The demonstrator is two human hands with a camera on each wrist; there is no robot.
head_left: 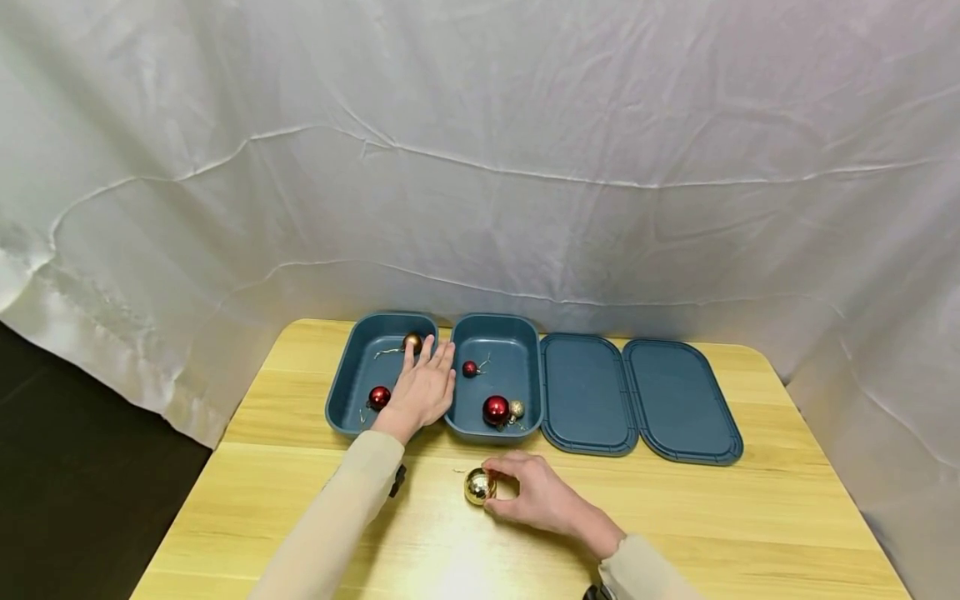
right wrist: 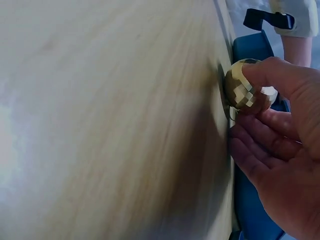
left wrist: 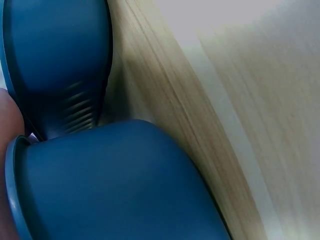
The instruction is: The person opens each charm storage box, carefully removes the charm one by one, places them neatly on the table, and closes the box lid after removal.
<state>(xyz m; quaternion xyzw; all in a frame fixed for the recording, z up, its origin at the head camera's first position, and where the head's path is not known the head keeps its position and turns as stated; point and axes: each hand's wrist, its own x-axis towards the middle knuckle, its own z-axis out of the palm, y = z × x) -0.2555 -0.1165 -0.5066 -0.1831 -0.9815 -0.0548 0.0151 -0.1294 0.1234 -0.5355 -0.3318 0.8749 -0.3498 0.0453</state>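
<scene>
My right hand (head_left: 536,496) pinches a shiny gold Christmas ball (head_left: 477,487) between thumb and fingers, in front of the boxes. In the right wrist view, the same gold ball (right wrist: 244,92) shows a faceted surface. Fingers extended, my left hand (head_left: 423,392) lies over the right side of the left blue box (head_left: 339,387). That box has a bronze ball (head_left: 412,342) and a red ball (head_left: 379,397) in it. Inside the right blue box (head_left: 491,342) are a small red ball (head_left: 469,368), a larger red ball (head_left: 496,411) and a small glittery gold ball (head_left: 517,408).
Two flat blue lids (head_left: 588,392) lie side by side, right of the boxes, on the wooden table (head_left: 712,517). A pale curtain (head_left: 525,225) hangs behind the table. The boxes' outer walls (left wrist: 115,180) fill much of the left wrist view.
</scene>
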